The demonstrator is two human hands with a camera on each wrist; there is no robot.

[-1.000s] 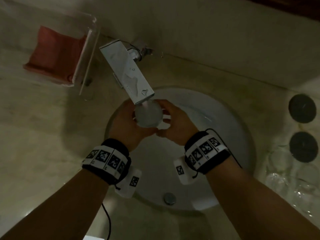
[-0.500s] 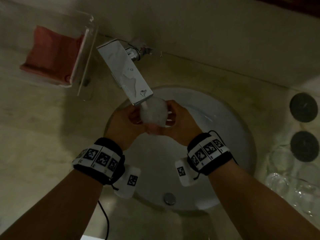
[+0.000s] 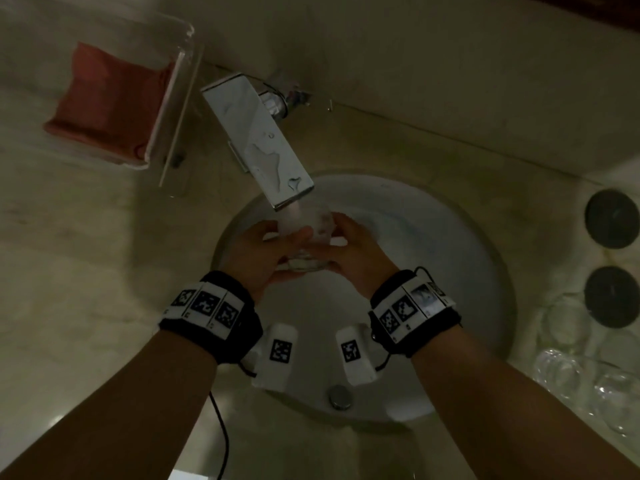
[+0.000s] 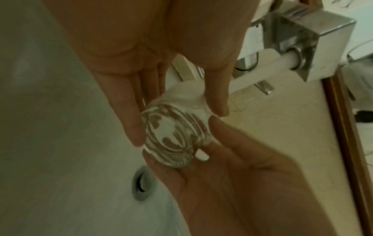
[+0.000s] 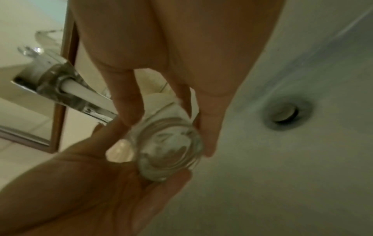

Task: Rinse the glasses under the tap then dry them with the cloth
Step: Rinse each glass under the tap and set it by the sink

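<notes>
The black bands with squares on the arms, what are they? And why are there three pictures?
Those bands hold little cameras on a person's wrists. One picture comes from a camera on the head, looking down; the other two look along each hand. The left hand and the right hand hold one clear glass between them under the tap, where water runs into it, above the white sink. On the counter to the right stand more glasses and two dark round discs. To the left, a red cloth lies in a clear tray.

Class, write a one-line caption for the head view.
Both hands hold a glass under the running tap above the sink.
</notes>
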